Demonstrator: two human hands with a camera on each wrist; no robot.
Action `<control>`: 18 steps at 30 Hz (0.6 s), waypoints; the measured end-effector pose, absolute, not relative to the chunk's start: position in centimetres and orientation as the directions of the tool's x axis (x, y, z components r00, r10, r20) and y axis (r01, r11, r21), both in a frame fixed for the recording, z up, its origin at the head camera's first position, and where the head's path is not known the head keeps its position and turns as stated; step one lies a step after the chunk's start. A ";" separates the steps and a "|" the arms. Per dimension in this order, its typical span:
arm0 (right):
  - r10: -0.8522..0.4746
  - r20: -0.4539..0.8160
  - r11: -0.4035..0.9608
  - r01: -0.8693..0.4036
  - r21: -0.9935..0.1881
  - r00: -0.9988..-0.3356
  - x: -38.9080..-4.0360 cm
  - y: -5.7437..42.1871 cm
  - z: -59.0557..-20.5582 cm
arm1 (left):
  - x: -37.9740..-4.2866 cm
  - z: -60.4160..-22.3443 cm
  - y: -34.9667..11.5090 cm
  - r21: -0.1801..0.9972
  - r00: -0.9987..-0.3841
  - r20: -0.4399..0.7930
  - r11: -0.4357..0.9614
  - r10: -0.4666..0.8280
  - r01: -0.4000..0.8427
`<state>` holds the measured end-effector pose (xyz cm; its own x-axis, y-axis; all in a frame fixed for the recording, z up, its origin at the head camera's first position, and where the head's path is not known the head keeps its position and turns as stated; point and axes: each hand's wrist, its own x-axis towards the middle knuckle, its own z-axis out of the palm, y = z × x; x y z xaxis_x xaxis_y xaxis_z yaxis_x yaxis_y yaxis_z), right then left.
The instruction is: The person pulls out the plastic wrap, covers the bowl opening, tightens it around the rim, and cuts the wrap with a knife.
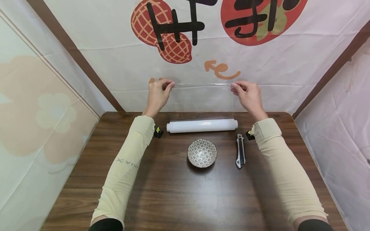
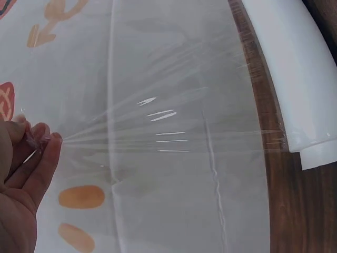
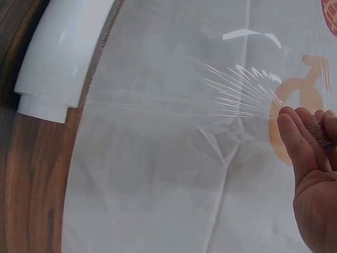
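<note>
A sheet of clear plastic wrap (image 1: 202, 99) stretches between both hands and runs down to its white roll (image 1: 202, 125) near the table's back edge. The left hand (image 1: 158, 94) pinches one corner of the film; in the left wrist view, creases fan out from those fingers (image 2: 48, 153). At the opposite corner the right hand (image 1: 248, 96) pinches the film, bunched under the thumb in the right wrist view, with shiny folds beside the fingers (image 3: 300, 142). A small patterned bowl (image 1: 202, 153) stands in front of the roll. To its right lies a grey and black utility knife (image 1: 240, 151).
The dark wooden table (image 1: 173, 199) ends just behind the roll. A white printed cloth (image 1: 115, 64) hangs behind it, and more cloth flanks the left and right sides. Each wrist carries a small black device below the sleeve cuff.
</note>
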<state>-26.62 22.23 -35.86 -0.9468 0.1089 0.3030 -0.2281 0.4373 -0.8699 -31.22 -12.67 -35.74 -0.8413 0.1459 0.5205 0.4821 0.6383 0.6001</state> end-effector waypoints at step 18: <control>0.123 0.357 0.435 -0.273 -0.858 -0.926 -27.2 22.4 -33.4 | -31.5 -33.3 -12.2 0.598 -0.831 0.545 0.644 0.109 0.476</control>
